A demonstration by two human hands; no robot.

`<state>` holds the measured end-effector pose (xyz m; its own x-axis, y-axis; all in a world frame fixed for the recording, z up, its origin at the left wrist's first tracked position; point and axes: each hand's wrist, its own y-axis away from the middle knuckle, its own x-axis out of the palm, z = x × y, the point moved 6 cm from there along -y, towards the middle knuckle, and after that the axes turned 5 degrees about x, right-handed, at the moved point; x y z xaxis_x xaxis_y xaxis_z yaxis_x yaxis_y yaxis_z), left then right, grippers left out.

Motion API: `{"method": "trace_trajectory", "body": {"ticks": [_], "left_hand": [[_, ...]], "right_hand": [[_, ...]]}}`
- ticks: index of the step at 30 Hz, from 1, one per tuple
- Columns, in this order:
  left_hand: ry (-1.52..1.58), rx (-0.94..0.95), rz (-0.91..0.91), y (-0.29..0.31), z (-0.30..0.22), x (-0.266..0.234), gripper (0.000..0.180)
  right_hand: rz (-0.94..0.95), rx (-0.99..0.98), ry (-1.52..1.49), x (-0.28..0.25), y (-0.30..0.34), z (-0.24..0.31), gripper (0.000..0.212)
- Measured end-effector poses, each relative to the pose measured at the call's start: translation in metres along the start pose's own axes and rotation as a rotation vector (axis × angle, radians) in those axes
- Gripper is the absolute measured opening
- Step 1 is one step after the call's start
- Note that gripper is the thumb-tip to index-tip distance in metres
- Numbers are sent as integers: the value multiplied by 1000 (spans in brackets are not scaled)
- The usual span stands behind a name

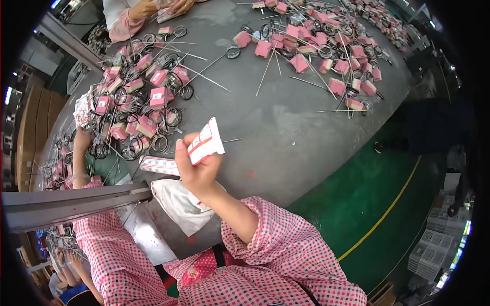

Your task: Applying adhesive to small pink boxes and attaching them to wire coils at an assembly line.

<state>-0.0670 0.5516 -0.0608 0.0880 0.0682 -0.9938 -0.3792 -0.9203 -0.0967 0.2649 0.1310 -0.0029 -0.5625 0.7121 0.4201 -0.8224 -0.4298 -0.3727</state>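
Observation:
My right hand [200, 167] is closed on a small white packet [206, 142] with red stripes, raised above the grey table. A thin metal rod [233, 140] shows past the packet's right side; whether the hand holds it I cannot tell. At the far left, my left hand [82, 138] has its fingers closed at the lower end of a crumpled white bundle [83, 109] with small red print. Beside it lies a heap of pink-and-cream blocks [158, 97] with coiled dark cables and thin rods. A white printed strip [159, 165] lies left of my right wrist.
A metal rail [76, 204] crosses above my left forearm. White cloth [178, 201] lies near the table's front edge. Another heap of pink blocks [332, 56] covers the far right. Across the table, another person's hands [158, 7] work. Green floor [357, 199] lies right of the table.

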Motion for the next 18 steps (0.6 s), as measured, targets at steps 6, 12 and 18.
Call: {"method": "trace_trajectory", "body": {"ticks": [6, 12, 18], "left_hand": [[151, 373, -422, 48, -118, -81, 27], [518, 417, -613, 85, -133, -169, 27], [1651, 371, -697, 163, -75, -241, 36]], "right_hand": [[0, -1, 92, -12, -3, -12, 13], [32, 41, 97, -8, 2, -24, 10], [35, 111, 51, 1, 0, -9, 9]]}}
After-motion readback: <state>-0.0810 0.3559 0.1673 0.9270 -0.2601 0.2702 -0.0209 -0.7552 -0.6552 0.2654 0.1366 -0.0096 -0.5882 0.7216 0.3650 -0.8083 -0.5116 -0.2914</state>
